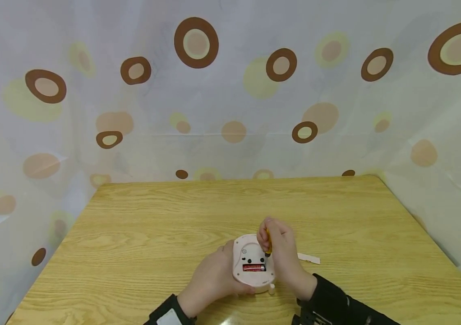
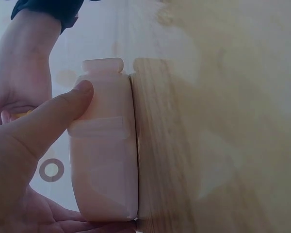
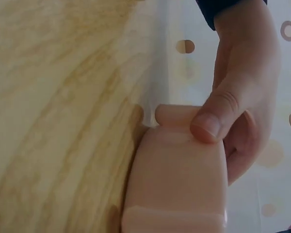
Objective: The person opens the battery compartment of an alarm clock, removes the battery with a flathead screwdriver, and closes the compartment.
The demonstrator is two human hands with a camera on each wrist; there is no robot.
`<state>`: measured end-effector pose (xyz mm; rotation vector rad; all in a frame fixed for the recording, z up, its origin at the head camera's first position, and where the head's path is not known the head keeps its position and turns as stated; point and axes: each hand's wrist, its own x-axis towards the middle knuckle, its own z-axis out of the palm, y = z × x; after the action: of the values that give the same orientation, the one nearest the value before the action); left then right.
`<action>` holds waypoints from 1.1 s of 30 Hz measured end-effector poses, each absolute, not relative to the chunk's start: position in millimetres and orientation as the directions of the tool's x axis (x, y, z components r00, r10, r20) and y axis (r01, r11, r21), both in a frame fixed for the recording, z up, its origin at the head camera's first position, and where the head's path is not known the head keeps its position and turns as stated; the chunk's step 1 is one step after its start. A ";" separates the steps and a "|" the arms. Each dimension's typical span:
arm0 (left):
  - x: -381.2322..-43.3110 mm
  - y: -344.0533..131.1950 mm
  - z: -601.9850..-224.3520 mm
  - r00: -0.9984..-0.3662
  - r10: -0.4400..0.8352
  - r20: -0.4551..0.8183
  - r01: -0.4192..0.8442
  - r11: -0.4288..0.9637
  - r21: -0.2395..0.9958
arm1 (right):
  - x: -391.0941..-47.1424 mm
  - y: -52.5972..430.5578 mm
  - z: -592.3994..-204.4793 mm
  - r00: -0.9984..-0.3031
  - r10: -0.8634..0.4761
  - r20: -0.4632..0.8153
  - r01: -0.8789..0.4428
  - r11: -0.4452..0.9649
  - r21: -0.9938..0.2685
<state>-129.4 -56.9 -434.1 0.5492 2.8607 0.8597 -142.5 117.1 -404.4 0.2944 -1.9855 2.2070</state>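
Observation:
A pale pink alarm clock (image 1: 254,277) lies face down on the wooden table, its back turned up. One red battery (image 1: 254,267) sits in the uncovered slot in its back, beside several small black spots. My left hand (image 1: 214,272) grips the clock from the left; its thumb (image 2: 63,109) lies along the pink side wall. Above the clock's right part, my right hand (image 1: 281,253) holds a small screwdriver (image 1: 269,243) with a yellow handle. The screwdriver points down near the right end of the battery slot; whether its tip touches anything is unclear.
A narrow white strip (image 1: 309,258), possibly the slot's cover, lies on the table just right of my right hand. Small pink feet (image 1: 271,289) stick out from the clock's near edge. Patterned cloth (image 1: 230,90) hangs behind and beside the wooden table (image 1: 153,216).

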 end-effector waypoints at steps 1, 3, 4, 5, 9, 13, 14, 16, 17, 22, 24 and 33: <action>-129.5 -56.9 -434.1 -0.929 0.371 0.006 0.312 0.773 0.553 | -142.6 116.8 -405.6 -0.967 -0.024 0.252 -0.248 -0.108 -0.963; -129.5 -57.0 -434.3 -0.928 0.373 0.007 0.314 0.772 0.553 | -142.7 116.5 -407.8 -0.968 -0.045 0.245 -0.239 -0.113 -0.965; -129.6 -57.0 -434.4 -0.928 0.372 0.007 0.314 0.772 0.552 | -143.0 116.6 -408.6 -0.971 -0.050 0.232 -0.225 -0.124 -0.967; -129.5 -57.0 -434.3 -0.928 0.371 0.007 0.313 0.772 0.554 | -143.6 116.8 -409.3 -0.975 -0.053 0.215 -0.206 -0.139 -0.969; -129.5 -57.2 -433.7 -0.930 0.368 0.006 0.309 0.771 0.556 | -147.2 119.4 -410.1 -0.988 -0.052 0.146 -0.128 -0.252 -0.959; -128.9 -57.4 -432.8 -0.929 0.371 0.011 0.313 0.767 0.560 | -149.9 125.5 -412.1 -0.986 -0.074 0.147 -0.106 -0.401 -0.910; -128.8 -57.6 -432.7 -0.928 0.371 0.013 0.315 0.768 0.558 | -150.4 127.3 -413.4 -0.983 -0.083 0.161 -0.111 -0.431 -0.896; -128.6 -57.8 -432.3 -0.929 0.370 0.018 0.318 0.770 0.553 | -150.9 130.4 -416.4 -0.975 -0.100 0.197 -0.126 -0.478 -0.869; -128.5 -57.8 -432.1 -0.929 0.369 0.020 0.319 0.772 0.550 | -151.3 131.6 -417.8 -0.971 -0.102 0.214 -0.136 -0.497 -0.857; -128.4 -57.7 -432.2 -0.930 0.365 0.027 0.321 0.778 0.540 | -151.5 135.8 -422.3 -0.968 -0.095 0.234 -0.142 -0.563 -0.814; -128.5 -57.5 -432.4 -0.930 0.367 0.030 0.324 0.776 0.541 | -150.7 137.0 -422.7 -0.973 -0.078 0.219 -0.131 -0.593 -0.794; -129.7 -55.9 -434.0 -0.928 0.372 0.023 0.323 0.770 0.551 | -149.6 140.2 -420.3 -0.996 0.014 0.093 -0.077 -0.683 -0.726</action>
<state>-129.7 -55.9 -434.0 0.5653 2.8731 0.8696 -149.6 140.2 -420.3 0.1230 -1.2293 2.8347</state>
